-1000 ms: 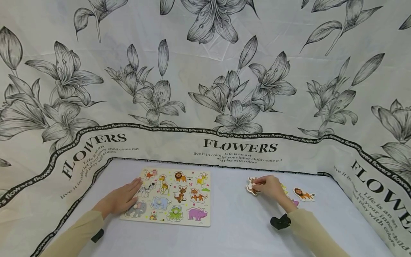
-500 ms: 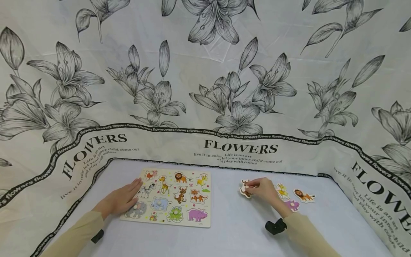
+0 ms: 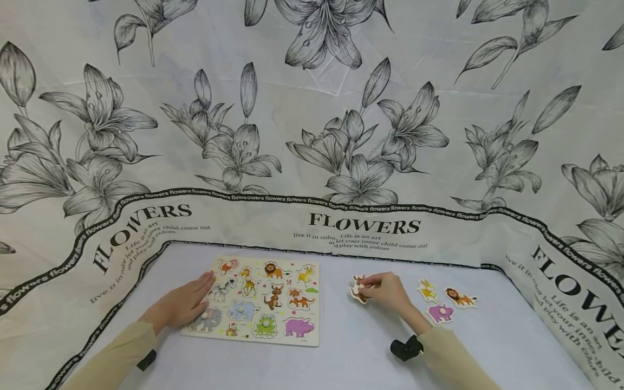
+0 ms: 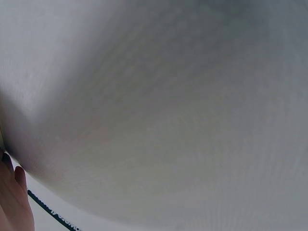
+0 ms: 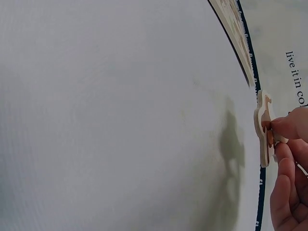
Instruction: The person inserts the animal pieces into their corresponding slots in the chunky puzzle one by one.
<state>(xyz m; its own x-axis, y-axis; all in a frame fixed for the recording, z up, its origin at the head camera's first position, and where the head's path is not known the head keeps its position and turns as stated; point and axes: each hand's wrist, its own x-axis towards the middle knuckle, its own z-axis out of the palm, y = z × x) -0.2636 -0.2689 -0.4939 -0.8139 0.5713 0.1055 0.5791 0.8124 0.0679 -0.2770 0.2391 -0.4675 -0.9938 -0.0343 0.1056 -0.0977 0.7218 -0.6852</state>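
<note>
A pale wooden puzzle board (image 3: 273, 339) with printed animals lies at the left of the table. My left hand (image 3: 182, 304) rests along its left edge, fingers extended; the left wrist view catches just part of that hand (image 4: 15, 204) in a lower corner. Right of the board, the thumb and fingers of my right hand (image 3: 390, 292) pinch a brown kangaroo puzzle piece (image 3: 357, 286). In the right wrist view the piece (image 5: 263, 130) is seen nearly edge-on, raised off the cloth, its shadow falling below. Elephant, hippo-blue and frog pictures on the board carry small knobs.
Three loose pieces lie at the right of the table: a yellow antelope-like piece (image 3: 428, 290), a lion piece (image 3: 460, 297) and a purple hippo piece (image 3: 440, 313). A white cloth (image 3: 356, 352) covers the table, and a flower-printed curtain (image 3: 263, 219) hangs behind it.
My right hand has moved left with the kangaroo piece, toward the board, uncovering the yellow and purple pieces. The left hand stays on the board's edge.
</note>
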